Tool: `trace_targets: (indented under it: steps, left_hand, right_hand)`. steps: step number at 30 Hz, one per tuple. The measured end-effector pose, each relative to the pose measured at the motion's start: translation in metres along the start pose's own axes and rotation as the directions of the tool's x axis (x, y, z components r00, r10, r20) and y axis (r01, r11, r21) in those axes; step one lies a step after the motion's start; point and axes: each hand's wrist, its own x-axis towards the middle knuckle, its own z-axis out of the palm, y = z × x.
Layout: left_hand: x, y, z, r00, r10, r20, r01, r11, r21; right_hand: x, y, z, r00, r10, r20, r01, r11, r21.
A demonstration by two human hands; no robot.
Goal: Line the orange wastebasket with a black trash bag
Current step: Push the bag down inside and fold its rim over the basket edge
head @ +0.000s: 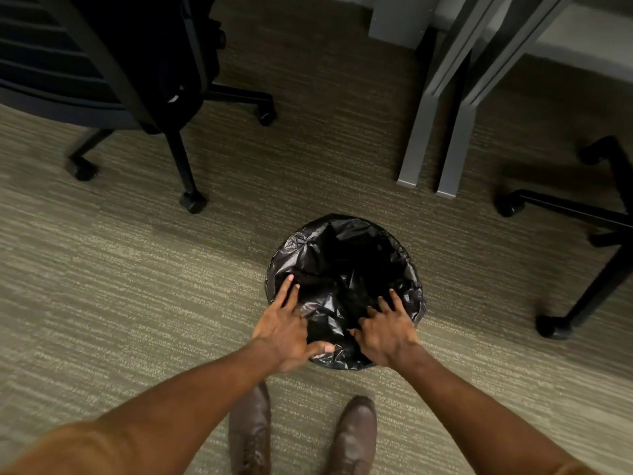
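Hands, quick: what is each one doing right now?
Left hand: open, fingers spread flat on the black trash bag.
Right hand: open, fingers pressing on the bag, gripping nothing.

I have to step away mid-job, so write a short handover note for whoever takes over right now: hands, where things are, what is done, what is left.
Left hand: open, fingers spread flat on the black trash bag at the near-left rim.
Right hand: open, fingers pressing the bag at the near-right rim.
The bag stands on the carpet ahead of the shoes, mouth open, draped over the whole rim; the wastebasket itself is hidden under the plastic.
Done: bag inserted and folded over the edge.
Left: probably only smoothing the near side and pushing the crumpled middle down.
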Motion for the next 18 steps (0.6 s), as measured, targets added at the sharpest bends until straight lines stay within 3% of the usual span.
trace_targets:
  steps: [5,12,18]
  left_hand:
    - [0.003,-0.006,0.002,0.995,-0.064,0.079,0.062,0.998,0.024]
    - [-0.009,0.016,-0.022,0.994,0.042,-0.104,-0.045,0.999,-0.025]
    - [-0.007,0.047,-0.017,0.975,0.202,-0.096,-0.215,0.964,-0.153]
  right_hand:
    - [0.007,0.011,0.001,0.988,-0.003,0.155,0.025,0.99,-0.141]
    - [0.031,-0.004,-0.06,0.983,-0.144,-0.116,0.137,0.989,-0.062]
    - [0.085,-0.032,-0.112,0.958,-0.286,0.018,0.286,0.956,-0.067]
